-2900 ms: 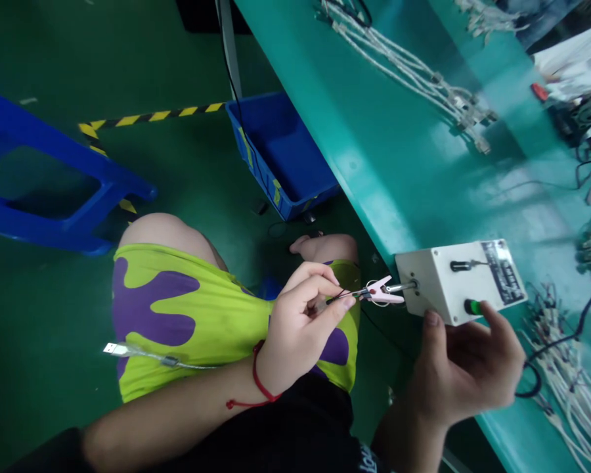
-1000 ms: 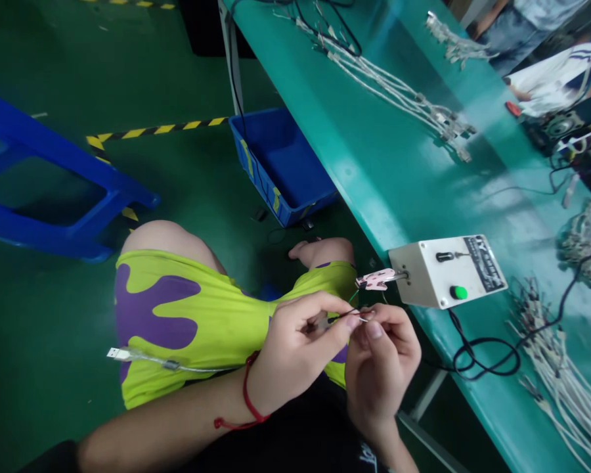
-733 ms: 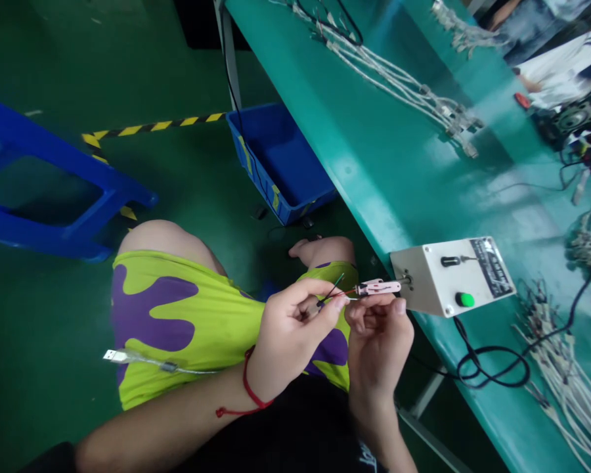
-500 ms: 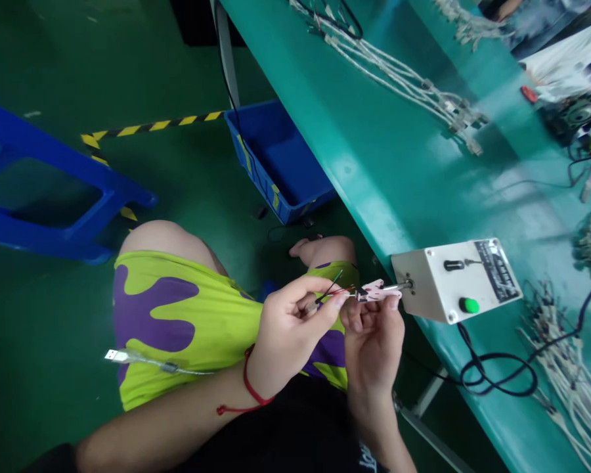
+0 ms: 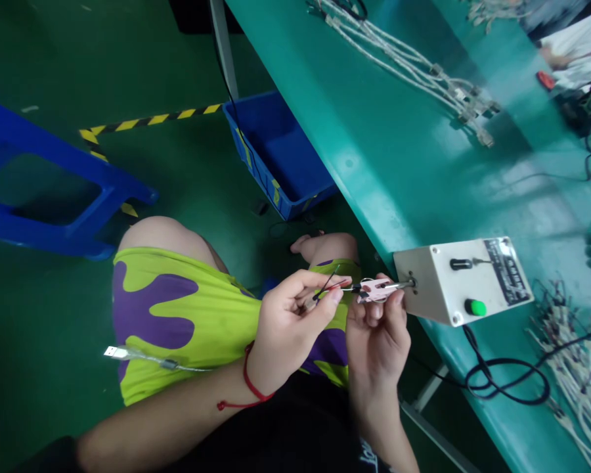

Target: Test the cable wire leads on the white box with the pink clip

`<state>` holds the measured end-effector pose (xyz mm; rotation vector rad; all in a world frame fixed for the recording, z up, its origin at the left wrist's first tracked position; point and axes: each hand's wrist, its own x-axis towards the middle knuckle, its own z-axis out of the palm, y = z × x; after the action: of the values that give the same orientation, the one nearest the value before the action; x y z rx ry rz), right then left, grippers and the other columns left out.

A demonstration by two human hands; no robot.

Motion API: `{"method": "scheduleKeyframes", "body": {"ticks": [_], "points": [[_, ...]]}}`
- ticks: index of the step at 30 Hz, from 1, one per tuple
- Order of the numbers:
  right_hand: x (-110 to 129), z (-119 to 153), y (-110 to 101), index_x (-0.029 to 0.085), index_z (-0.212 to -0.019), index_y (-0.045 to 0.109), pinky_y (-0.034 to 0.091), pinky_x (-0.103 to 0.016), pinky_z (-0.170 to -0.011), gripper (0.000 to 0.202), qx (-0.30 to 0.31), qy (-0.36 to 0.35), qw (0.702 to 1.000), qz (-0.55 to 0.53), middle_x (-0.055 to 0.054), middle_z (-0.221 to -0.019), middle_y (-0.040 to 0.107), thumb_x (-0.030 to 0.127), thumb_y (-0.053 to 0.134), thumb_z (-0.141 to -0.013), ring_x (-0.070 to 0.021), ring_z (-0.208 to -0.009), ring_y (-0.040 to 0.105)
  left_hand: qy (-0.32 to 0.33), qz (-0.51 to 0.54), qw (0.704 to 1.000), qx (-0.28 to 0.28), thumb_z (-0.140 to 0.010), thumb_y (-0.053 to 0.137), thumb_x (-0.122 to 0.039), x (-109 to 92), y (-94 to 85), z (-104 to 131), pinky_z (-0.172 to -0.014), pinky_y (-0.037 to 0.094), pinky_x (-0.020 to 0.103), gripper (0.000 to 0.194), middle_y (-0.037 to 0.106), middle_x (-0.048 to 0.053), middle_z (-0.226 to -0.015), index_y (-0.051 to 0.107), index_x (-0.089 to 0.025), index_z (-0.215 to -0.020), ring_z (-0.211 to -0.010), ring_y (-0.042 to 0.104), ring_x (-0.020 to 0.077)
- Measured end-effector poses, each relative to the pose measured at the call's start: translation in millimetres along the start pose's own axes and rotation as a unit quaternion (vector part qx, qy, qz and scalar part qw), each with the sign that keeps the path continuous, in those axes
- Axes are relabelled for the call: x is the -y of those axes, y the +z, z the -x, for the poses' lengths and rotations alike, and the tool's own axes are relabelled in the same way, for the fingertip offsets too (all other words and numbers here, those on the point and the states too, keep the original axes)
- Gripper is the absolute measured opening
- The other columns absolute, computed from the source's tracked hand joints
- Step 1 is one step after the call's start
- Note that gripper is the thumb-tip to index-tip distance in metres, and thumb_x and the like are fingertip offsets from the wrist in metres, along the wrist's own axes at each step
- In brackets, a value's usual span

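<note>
My left hand, with a red string at the wrist, pinches the split end of a USB cable. Thin black and red wires stick out past its fingertips. The cable's silver USB plug lies over my lap to the left. Curled fingers of my right hand hold a small pink clip-like piece from below. That piece sits on the metal shaft of a pale machine box with a green button. A wire from the left hand reaches the piece's near end; the exact contact is too small to tell.
The box stands at the edge of a green table. Bundles of pale cables lie on it, with more cables at right. A blue bin is below, a blue stool at left. Another person's hand shows top right.
The view has shifted slightly, so the table and box sit further right. The pink piece appears turned on the shaft, with its holes now showing. Both hands keep their hold.
</note>
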<state>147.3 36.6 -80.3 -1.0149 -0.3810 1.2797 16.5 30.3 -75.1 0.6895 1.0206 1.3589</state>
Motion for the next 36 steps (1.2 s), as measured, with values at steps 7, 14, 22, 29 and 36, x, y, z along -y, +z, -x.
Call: {"method": "scheduleKeyframes", "body": {"ticks": [7, 14, 22, 29, 36], "points": [[-2.3, -1.6, 2.6, 0.015, -0.109, 0.080, 0.041, -0.015, -0.059, 0.024, 0.011, -0.009, 1.000, 0.004, 0.007, -0.063, 0.044, 0.034, 0.081, -0.096, -0.0058, -0.059, 0.033, 0.012, -0.047, 0.999, 0.001, -0.097, 0.080, -0.023, -0.1, -2.5, 0.2, -0.083, 0.066, 0.023, 0.006, 0.085, 0.007, -0.108, 0.078, -0.021, -0.102, -0.097, 0.082, 0.0201], [-1.1, -1.1, -2.0, 0.019, -0.109, 0.081, 0.043, -0.015, -0.061, 0.026, 0.006, -0.011, 0.999, 0.035, 0.007, -0.063, 0.039, 0.039, 0.083, -0.093, -0.0072, -0.060, 0.030, 0.029, -0.108, 0.994, 0.001, -0.094, 0.080, -0.023, -5.8, -1.0, -4.0, -0.084, 0.070, 0.035, 0.007, 0.084, 0.012, -0.105, 0.076, -0.017, -0.096, -0.098, 0.083, 0.0301], [-1.8, -1.3, -2.8, 0.019, -0.110, 0.081, 0.046, -0.016, -0.064, 0.028, -0.003, -0.007, 0.999, 0.034, 0.008, -0.063, 0.040, 0.040, 0.085, -0.091, -0.0076, -0.060, 0.031, 0.049, -0.111, 0.993, 0.002, -0.092, 0.080, -0.019, -5.3, -1.5, -5.7, -0.081, 0.070, 0.032, 0.005, 0.084, 0.009, -0.101, 0.075, -0.019, -0.094, -0.097, 0.083, 0.0283], [-1.4, -0.1, -2.7, 0.022, -0.111, 0.080, 0.045, -0.021, -0.063, 0.030, -0.018, 0.000, 0.999, 0.046, 0.008, -0.064, 0.041, 0.042, 0.084, -0.090, -0.0092, -0.058, 0.028, 0.052, -0.105, 0.993, 0.006, -0.092, 0.080, -0.019, -8.7, -0.2, -6.8, -0.080, 0.070, 0.033, 0.005, 0.084, 0.008, -0.100, 0.075, -0.019, -0.091, -0.097, 0.082, 0.0277], [-1.3, 0.0, -2.8, 0.023, -0.114, 0.080, 0.044, -0.022, -0.064, 0.031, -0.011, -0.009, 0.998, 0.058, 0.008, -0.064, 0.039, 0.043, 0.083, -0.092, -0.0101, -0.058, 0.028, 0.052, -0.128, 0.990, 0.008, -0.091, 0.080, -0.020, -11.2, 0.0, -8.6, -0.044, 0.047, 0.024, 0.006, 0.085, 0.009, -0.099, 0.075, -0.018, -0.089, -0.061, 0.071, 0.0156]]}}
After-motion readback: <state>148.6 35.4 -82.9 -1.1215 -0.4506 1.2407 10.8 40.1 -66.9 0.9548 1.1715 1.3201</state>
